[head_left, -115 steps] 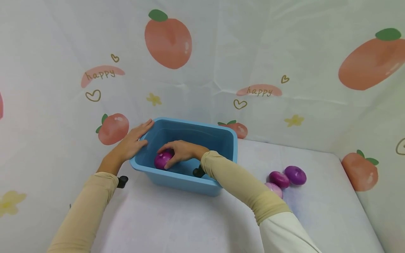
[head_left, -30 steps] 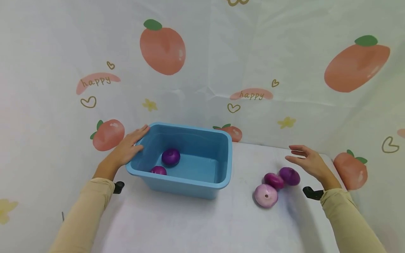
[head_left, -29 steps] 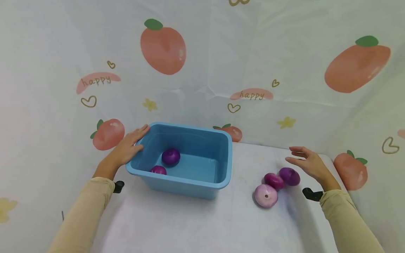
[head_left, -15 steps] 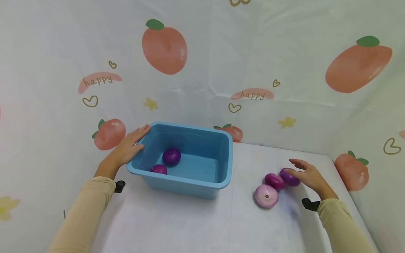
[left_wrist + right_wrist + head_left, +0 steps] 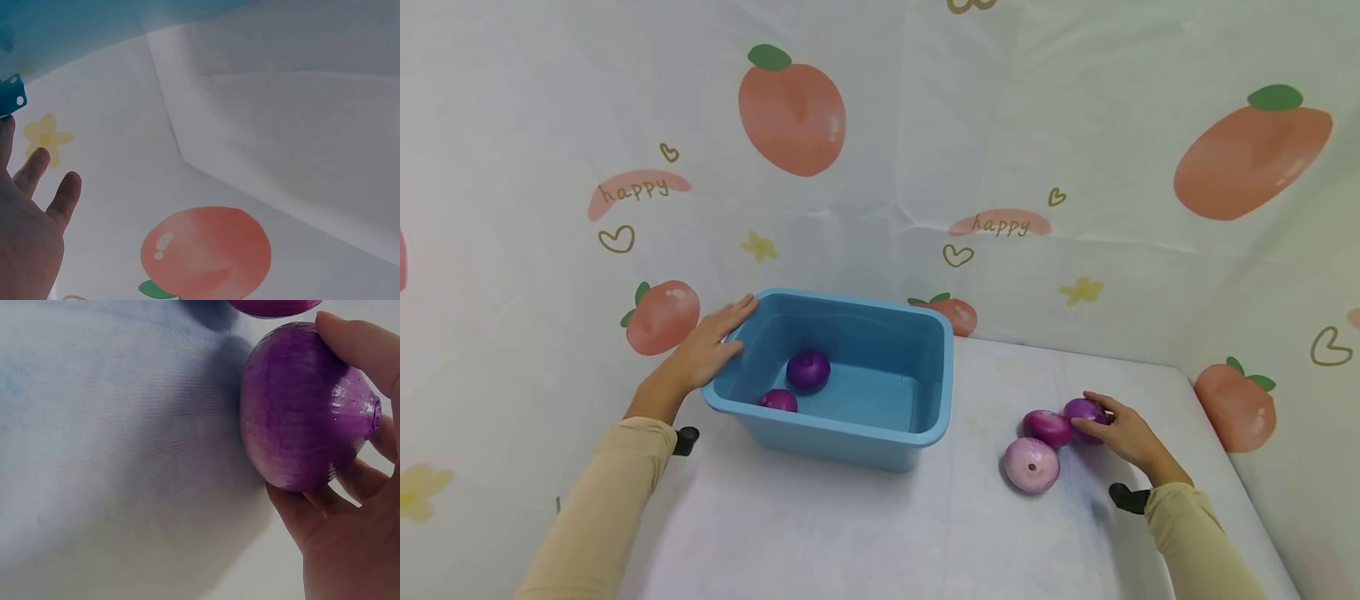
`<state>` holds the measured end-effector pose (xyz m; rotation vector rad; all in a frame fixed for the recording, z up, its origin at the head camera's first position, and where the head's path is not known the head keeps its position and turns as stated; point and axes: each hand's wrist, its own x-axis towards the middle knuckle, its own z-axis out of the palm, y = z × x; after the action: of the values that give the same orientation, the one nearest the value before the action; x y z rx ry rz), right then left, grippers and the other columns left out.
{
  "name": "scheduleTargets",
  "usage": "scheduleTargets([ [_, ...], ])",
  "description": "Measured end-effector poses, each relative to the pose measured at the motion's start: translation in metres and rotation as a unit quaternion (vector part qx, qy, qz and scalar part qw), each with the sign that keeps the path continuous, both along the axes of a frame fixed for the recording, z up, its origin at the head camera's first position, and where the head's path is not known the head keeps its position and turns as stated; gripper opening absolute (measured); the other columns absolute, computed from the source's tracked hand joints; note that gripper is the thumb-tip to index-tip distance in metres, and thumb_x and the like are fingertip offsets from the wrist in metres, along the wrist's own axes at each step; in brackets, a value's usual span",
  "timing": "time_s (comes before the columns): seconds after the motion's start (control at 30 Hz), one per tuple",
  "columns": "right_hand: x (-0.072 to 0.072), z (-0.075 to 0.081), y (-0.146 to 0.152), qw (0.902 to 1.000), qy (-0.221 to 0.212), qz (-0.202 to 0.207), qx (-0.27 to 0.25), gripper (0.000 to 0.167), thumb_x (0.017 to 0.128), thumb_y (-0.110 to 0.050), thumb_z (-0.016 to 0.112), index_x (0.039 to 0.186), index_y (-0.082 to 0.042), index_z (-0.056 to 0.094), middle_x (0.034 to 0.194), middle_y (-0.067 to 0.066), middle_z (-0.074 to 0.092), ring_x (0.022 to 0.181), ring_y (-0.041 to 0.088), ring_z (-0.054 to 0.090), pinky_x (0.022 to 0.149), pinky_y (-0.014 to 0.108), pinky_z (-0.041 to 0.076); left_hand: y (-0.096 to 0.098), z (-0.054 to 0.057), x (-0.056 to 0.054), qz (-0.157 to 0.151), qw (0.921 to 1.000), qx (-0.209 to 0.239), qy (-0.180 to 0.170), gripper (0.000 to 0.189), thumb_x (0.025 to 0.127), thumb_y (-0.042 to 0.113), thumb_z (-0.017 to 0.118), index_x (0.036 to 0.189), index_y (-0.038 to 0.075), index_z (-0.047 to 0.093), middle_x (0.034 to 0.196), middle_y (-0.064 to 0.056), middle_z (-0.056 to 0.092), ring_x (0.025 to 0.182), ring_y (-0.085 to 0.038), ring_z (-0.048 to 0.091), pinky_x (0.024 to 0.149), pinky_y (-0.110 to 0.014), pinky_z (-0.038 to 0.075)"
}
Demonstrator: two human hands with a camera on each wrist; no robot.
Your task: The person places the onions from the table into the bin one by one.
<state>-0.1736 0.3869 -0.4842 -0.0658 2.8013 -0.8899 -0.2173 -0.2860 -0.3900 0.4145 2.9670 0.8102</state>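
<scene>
Head view: nearest, beige sleeves (image 5: 602, 517) reaching in from the near edge on both sides. On the table (image 5: 925, 533), toward the right edge, a pale onion (image 5: 1032, 465); just behind, a magenta onion (image 5: 1047, 427), bunched close, perhaps to keep from rolling. Next, nearer the far right corner, a dark purple onion (image 5: 300, 412) in the right hand (image 5: 1127, 433): grip pinching opposite sides, thumb over one, fingertips around the other, stub toward the palm in the right wrist view, probably because too smooth and round for a one-sided hold. Cannot tell whether lifted or resting on the table. Left of these, toward the far edge, a blue tub (image 5: 831, 437). Inside, at the near left corner, a reddish onion (image 5: 778, 400), partly hidden by the wall; a little farther, a deep violet onion (image 5: 808, 371). On the tub's left rim, the left hand (image 5: 703, 346), fingers straight and spread, gripping nothing, seemingly laid there to steady the tub. Farthest, upright beyond the table, a fruit-printed cloth (image 5: 880, 125), perhaps hung as a backdrop.
</scene>
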Motion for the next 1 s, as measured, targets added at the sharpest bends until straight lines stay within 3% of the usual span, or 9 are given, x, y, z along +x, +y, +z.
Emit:
scheduleTargets([
  [0.23,-0.001,0.0,-0.001,1.0,0.008,-0.002,0.0,0.075,0.095,-0.042,0.068,0.148,0.005,0.044,0.129,0.039,0.06,0.115,0.048,0.062,0.086,0.043,0.055,-0.001,-0.002,-0.001,0.0,1.0,0.002,0.003,0.068,0.099,0.023,0.042,0.164,0.024,0.021,0.173,-0.007,0.018,0.157,-0.049,0.014,0.114,-0.081,0.02],
  [0.4,-0.002,0.007,-0.004,0.9998,0.005,-0.02,-0.002,0.08,0.096,-0.047,0.065,0.15,0.006,0.039,0.139,0.04,0.053,0.123,0.054,0.056,0.093,0.055,0.056,-0.001,-0.001,-0.001,0.002,1.0,0.001,-0.003,0.068,0.1,0.026,0.042,0.164,0.026,0.02,0.173,-0.007,0.017,0.157,-0.049,0.014,0.114,-0.082,0.02],
  [0.5,-0.005,0.019,-0.009,0.9991,0.016,-0.037,-0.015,0.084,0.096,-0.049,0.064,0.152,0.007,0.035,0.146,0.039,0.047,0.128,0.055,0.052,0.099,0.064,0.051,-0.002,-0.001,-0.001,0.002,1.0,0.004,-0.004,0.068,0.1,0.025,0.043,0.164,0.027,0.02,0.173,-0.006,0.017,0.157,-0.048,0.013,0.114,-0.082,0.02],
  [0.73,-0.016,0.057,-0.029,0.9954,0.06,-0.041,-0.062,0.089,0.095,-0.045,0.067,0.157,0.004,0.026,0.152,0.036,0.042,0.133,0.054,0.048,0.102,0.068,0.048,-0.003,-0.001,-0.002,0.002,0.9999,0.01,-0.007,0.068,0.099,0.023,0.043,0.164,0.027,0.021,0.173,-0.005,0.017,0.158,-0.048,0.012,0.114,-0.082,0.018],
  [0.83,-0.02,0.075,-0.037,0.9932,0.087,-0.035,-0.069,0.085,0.095,-0.043,0.069,0.155,0.002,0.03,0.152,0.034,0.043,0.131,0.052,0.049,0.095,0.058,0.054,-0.002,-0.001,-0.002,0.002,0.9999,0.01,-0.008,0.068,0.099,0.023,0.042,0.164,0.028,0.02,0.173,-0.005,0.017,0.158,-0.048,0.011,0.114,-0.082,0.018],
  [0.9,-0.023,0.088,-0.041,0.9912,0.108,-0.031,-0.07,0.079,0.094,-0.041,0.07,0.153,0.0,0.036,0.15,0.031,0.046,0.128,0.047,0.053,0.088,0.041,0.056,-0.002,-0.002,-0.002,0.002,0.9999,0.011,-0.007,0.068,0.099,0.024,0.043,0.164,0.028,0.021,0.173,-0.005,0.017,0.158,-0.047,0.011,0.114,-0.083,0.018],
  [1.0,-0.028,0.108,-0.05,0.9864,0.143,-0.021,-0.078,0.07,0.093,-0.036,0.073,0.147,-0.002,0.044,0.144,0.028,0.053,0.115,0.024,0.061,0.079,0.018,0.05,-0.001,-0.003,-0.003,0.002,0.9999,0.015,-0.002,0.068,0.099,0.023,0.043,0.164,0.027,0.022,0.173,-0.006,0.018,0.158,-0.047,0.012,0.114,-0.083,0.019],
])
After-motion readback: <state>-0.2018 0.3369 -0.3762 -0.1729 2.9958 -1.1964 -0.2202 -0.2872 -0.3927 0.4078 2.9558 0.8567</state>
